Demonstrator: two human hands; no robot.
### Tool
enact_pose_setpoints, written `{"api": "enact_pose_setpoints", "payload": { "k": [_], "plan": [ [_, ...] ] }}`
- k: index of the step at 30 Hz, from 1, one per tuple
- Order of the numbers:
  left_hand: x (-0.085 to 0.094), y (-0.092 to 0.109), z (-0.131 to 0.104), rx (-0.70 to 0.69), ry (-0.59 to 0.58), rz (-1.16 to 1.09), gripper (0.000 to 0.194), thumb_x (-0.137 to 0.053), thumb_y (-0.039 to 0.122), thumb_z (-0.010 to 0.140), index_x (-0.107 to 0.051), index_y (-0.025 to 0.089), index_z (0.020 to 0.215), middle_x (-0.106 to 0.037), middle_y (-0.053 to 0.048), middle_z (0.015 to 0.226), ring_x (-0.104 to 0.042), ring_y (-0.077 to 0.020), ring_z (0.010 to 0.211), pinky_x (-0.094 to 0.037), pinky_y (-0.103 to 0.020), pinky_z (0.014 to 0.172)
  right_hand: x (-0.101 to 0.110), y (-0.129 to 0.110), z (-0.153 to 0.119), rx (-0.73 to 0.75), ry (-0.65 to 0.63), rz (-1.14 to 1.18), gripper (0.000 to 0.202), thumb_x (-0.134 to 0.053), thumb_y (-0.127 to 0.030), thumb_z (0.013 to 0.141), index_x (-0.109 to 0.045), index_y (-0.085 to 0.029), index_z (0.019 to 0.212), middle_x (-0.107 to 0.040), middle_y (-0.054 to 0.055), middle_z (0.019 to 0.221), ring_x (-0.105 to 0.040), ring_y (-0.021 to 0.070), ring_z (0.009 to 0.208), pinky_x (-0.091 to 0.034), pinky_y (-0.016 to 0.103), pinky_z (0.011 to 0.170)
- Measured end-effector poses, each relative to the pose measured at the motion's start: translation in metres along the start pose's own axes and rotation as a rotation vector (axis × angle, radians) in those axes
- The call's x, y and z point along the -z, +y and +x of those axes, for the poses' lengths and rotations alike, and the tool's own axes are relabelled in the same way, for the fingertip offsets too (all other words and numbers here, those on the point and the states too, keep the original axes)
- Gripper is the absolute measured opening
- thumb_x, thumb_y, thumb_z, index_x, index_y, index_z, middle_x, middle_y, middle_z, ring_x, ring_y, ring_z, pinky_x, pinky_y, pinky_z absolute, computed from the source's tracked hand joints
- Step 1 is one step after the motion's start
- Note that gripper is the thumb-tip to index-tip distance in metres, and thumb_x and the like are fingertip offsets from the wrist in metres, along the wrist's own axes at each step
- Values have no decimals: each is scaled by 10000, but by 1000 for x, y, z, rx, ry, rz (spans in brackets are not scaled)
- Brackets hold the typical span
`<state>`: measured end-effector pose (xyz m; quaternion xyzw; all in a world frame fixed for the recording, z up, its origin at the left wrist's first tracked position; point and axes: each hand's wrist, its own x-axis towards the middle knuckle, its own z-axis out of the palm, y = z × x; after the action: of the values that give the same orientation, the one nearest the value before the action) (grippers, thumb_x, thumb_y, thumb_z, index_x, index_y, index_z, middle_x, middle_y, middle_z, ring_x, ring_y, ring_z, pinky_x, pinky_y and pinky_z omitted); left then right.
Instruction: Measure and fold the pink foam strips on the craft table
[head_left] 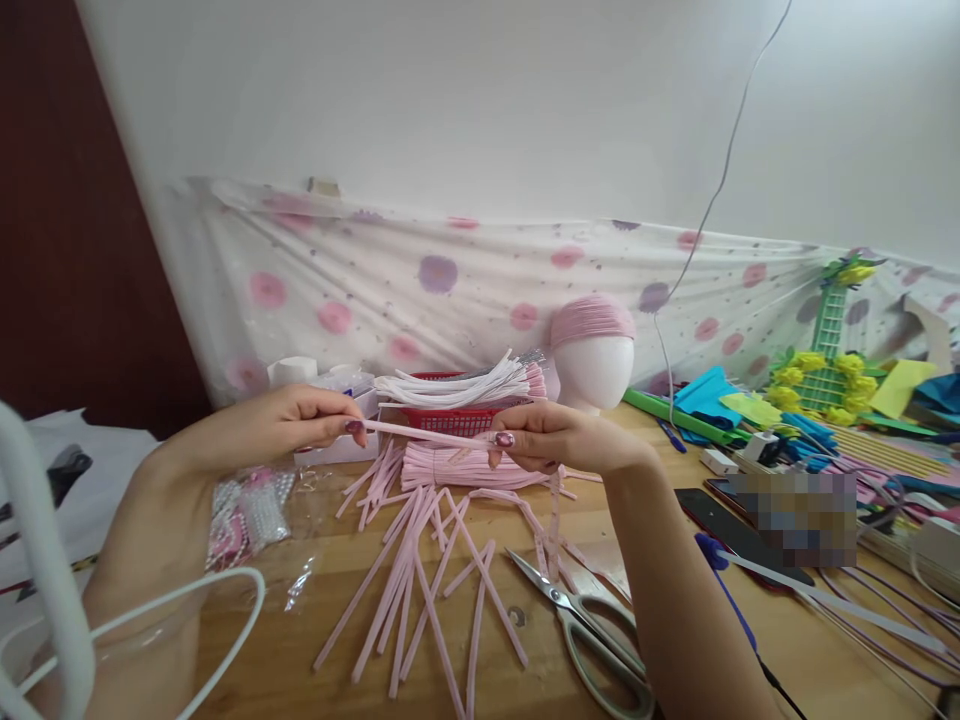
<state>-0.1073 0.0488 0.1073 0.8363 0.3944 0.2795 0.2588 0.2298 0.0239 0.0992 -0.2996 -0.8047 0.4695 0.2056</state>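
My left hand [326, 418] pinches one end of a pale pink pipe cleaner [424, 434], and my right hand [544, 438] pinches it near the other end. It is stretched almost level between them, above the table. Just beneath lies a thick bundle of pink pipe cleaners [457, 468]. Closer to me, loose pink pipe cleaners [409, 590] are spread over the wood, several of them bent. Scissors [581, 620] with grey handles rest partly open below my right forearm, which covers part of the handles.
Behind my hands a red basket [457, 422] holds white and pink pipe cleaners. A white mannequin head [596, 365] wears a pink wrap. Bagged beads [251, 515] lie left. Phones [731, 525], cables and a green-yellow flower craft [825, 370] crowd the right. A white tubular frame [45, 560] stands near left.
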Motion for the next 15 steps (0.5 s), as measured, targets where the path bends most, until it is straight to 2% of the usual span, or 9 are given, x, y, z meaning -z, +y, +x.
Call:
{"api": "enact_pose_setpoints", "payload": {
  "k": [4, 8, 10, 12, 13, 15],
  "plan": [
    [-5, 2, 2, 69, -192, 6, 289, -545, 392, 914, -769, 211, 925, -510, 42, 614, -369, -88, 530, -265, -179, 484, -1, 2, 2, -42, -40, -123, 421, -537, -556, 951, -606, -142, 926, -407, -62, 655, -332, 83, 562, -279, 215, 488],
    [-21, 17, 11, 5, -378, 29, 291, -528, 375, 923, -753, 195, 884, -573, 18, 697, -441, -107, 597, -333, -193, 540, -14, -2, 12, -80, -64, -270, 358, -658, -491, 881, -594, -158, 995, -540, -9, 861, -476, 122, 780, -404, 228, 669],
    [-25, 22, 12, -37, -438, 69, 305, -515, 389, 928, -748, 196, 886, -603, 5, 725, -470, -116, 613, -353, -199, 549, -21, -2, 17, -89, -123, -296, 396, -738, -476, 814, -581, -166, 1003, -547, -16, 868, -482, 129, 786, -414, 230, 673],
    [-21, 23, 7, -43, -424, 124, 310, -520, 403, 921, -760, 208, 893, -628, -1, 737, -491, -122, 622, -361, -194, 542, -23, -1, 19, -88, -133, -287, 451, -796, -469, 754, -565, -173, 1004, -526, -31, 830, -466, 121, 735, -399, 222, 619],
    [-17, 22, 4, -14, -379, 139, 304, -533, 407, 910, -770, 217, 892, -631, 1, 721, -496, -123, 607, -359, -189, 523, -23, 0, 19, -79, -105, -273, 462, -804, -459, 746, -560, -174, 1016, -521, -33, 827, -462, 119, 722, -393, 219, 603],
    [-5, 16, -5, 72, -137, 101, 252, -622, 415, 840, -789, 225, 849, -608, 16, 632, -481, -117, 525, -331, -184, 453, -20, 1, 19, -42, -13, -258, 404, -756, -450, 799, -565, -171, 1020, -517, -23, 838, -458, 118, 719, -385, 220, 598]
  ]
}}
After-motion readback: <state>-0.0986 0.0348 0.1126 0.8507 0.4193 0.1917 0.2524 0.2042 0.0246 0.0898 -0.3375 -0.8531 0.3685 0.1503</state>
